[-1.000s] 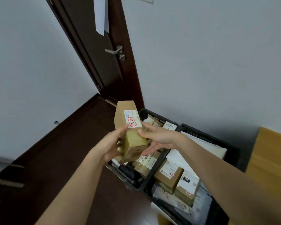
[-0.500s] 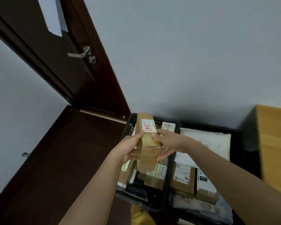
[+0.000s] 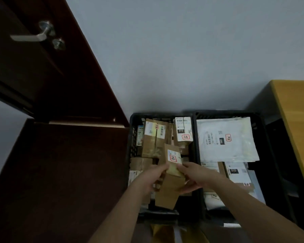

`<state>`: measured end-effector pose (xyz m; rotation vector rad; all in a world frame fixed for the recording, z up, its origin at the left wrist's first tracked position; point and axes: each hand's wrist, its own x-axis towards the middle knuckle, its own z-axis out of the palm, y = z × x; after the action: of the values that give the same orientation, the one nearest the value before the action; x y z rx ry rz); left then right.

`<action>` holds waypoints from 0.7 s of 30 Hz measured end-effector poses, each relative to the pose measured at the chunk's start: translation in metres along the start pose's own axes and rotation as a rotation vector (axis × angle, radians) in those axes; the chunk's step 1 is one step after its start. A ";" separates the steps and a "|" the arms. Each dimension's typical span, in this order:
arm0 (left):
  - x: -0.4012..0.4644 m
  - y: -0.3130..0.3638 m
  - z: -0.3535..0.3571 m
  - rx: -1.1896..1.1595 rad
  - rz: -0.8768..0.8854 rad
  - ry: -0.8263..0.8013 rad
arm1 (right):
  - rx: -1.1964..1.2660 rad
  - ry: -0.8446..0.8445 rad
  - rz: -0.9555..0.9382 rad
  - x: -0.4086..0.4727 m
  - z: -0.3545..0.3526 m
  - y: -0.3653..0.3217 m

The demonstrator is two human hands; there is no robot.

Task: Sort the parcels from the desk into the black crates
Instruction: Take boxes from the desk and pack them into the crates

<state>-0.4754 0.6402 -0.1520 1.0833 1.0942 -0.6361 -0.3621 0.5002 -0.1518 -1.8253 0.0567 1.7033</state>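
While both forearms reach forward, the left hand [image 3: 152, 178] and the right hand [image 3: 194, 176] each curl a grip round a tall brown parcel [image 3: 171, 179], held tilted over the left black crate [image 3: 132, 137], which is packed with cardboard boxes. Just beside it, the right black crate [image 3: 263, 137] holds a white mailer [image 3: 235, 137]. Farther right stands the desk [image 3: 295, 120]; a dark door [image 3: 33, 76] lies far left.

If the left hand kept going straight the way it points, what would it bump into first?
Likely the brown parcels already packed in the left crate; the left hand points forward and down over them, though depth is unclear.
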 end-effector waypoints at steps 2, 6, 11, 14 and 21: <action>0.017 -0.014 -0.001 -0.032 -0.002 0.001 | 0.014 -0.004 0.024 0.010 0.000 0.009; 0.055 -0.038 -0.003 -0.097 0.024 -0.013 | 0.038 -0.025 0.014 0.040 0.003 0.026; 0.086 -0.059 -0.001 -0.130 0.017 0.012 | 0.062 0.055 0.006 0.072 0.015 0.045; 0.097 -0.069 0.001 -0.133 0.026 -0.022 | -0.014 0.107 -0.033 0.080 0.019 0.060; 0.104 -0.088 -0.013 -0.145 0.073 -0.066 | -0.192 0.249 -0.123 0.091 0.047 0.075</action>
<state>-0.5166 0.6280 -0.2819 0.9663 1.0237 -0.5231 -0.4220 0.4967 -0.2635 -2.1291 -0.1166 1.4311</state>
